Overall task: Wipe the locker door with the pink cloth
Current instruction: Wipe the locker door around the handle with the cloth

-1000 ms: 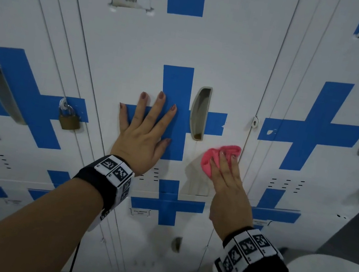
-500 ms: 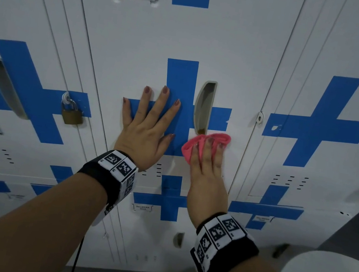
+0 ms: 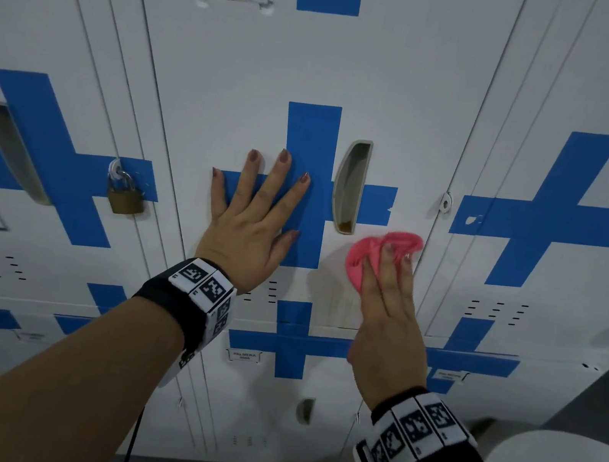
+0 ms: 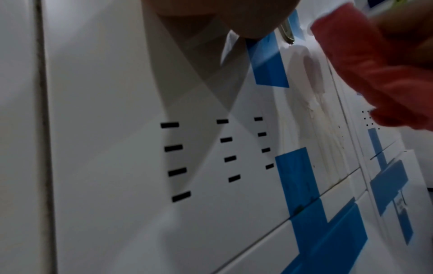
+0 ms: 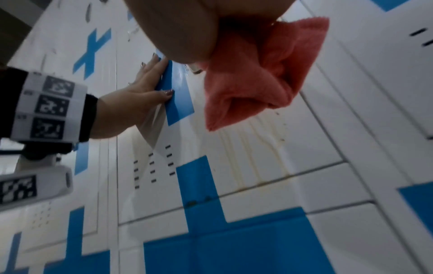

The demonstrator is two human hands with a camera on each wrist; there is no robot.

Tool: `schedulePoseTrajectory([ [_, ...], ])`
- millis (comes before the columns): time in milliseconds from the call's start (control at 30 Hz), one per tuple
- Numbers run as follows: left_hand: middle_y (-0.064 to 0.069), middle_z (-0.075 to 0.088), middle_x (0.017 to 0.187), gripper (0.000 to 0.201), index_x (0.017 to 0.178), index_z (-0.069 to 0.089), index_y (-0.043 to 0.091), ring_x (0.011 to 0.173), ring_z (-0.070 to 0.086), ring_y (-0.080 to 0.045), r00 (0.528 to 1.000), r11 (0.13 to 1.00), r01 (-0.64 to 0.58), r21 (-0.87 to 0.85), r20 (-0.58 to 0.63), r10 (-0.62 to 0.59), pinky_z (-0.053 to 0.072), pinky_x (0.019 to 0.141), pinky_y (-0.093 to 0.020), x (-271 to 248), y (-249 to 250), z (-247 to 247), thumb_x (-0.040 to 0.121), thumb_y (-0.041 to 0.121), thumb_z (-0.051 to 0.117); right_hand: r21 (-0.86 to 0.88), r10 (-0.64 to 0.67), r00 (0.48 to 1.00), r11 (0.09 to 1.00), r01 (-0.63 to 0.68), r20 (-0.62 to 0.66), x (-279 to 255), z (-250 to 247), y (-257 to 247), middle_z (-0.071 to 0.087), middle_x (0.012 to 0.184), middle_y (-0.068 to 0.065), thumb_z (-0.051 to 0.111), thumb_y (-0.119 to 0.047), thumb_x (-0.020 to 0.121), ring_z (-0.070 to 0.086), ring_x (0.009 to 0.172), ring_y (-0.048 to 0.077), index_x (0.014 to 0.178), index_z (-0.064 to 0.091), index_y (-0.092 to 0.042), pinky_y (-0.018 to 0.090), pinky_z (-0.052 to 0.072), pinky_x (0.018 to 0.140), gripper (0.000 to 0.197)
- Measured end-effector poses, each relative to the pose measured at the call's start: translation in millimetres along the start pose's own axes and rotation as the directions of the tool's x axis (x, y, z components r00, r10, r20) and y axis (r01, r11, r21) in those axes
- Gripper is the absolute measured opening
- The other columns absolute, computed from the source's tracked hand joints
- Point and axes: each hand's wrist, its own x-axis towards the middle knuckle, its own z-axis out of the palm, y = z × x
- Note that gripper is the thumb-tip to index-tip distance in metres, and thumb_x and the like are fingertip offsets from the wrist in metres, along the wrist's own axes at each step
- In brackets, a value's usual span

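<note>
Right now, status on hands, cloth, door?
Left hand flat on locker door. Right hand presses pink cloth below handle recess. Streaky stains beneath cloth.

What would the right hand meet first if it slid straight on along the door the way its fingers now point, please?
Judging by the head view, the right hand, pressing the pink cloth on the locker door, points up and slightly left, so it would probably first meet the recessed handle.

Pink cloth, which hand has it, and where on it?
The right hand presses the bunched pink cloth to the locker door, fingers across its lower right. The left hand holds nothing.
</note>
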Motion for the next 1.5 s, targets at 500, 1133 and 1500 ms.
schedulePoseTrajectory([
  [500,-0.005,0.002,0.157,0.072,0.150,0.014,0.023,0.143,-0.001,-0.034,1.000,1.000,0.004,0.005,-0.029,-0.004,-0.015,0.110,-0.054,-0.1,0.6,2.6,0.090,0.041,0.049,0.131,0.132,0.989,0.982,-0.140,0.064,28.5,15.0,-53.8,-0.039,0.148,0.006,0.078,-0.030,0.073,-0.030,0.139,0.027,0.146,-0.024,-0.012,0.028,-0.006,0.102,0.126],
  [1133,-0.003,0.000,0.157,0.069,0.150,0.011,0.024,0.143,-0.002,-0.033,1.000,1.000,0.012,-0.009,0.000,-0.012,-0.016,0.110,-0.053,-0.6,0.8,1.3,0.091,0.043,0.041,-0.243,-0.165,0.971,0.948,0.205,0.175,-6.6,29.3,13.9,0.026,0.151,0.011,0.068,0.006,0.054,0.028,0.138,0.033,0.142,0.031,-0.008,0.047,0.038,0.101,0.097],
  [1500,-0.004,-0.003,0.157,0.072,0.151,0.010,0.023,0.143,-0.003,-0.035,1.000,1.000,0.006,-0.016,0.015,-0.006,-0.016,0.109,-0.054,-0.5,1.7,-3.0,0.092,0.040,0.047,0.055,0.122,0.922,0.987,-0.153,0.367,-16.4,26.6,1.9,-0.041,0.141,-0.007,0.079,-0.023,0.073,-0.032,0.135,0.016,0.138,-0.028,-0.022,0.026,-0.012,0.108,0.125],
])
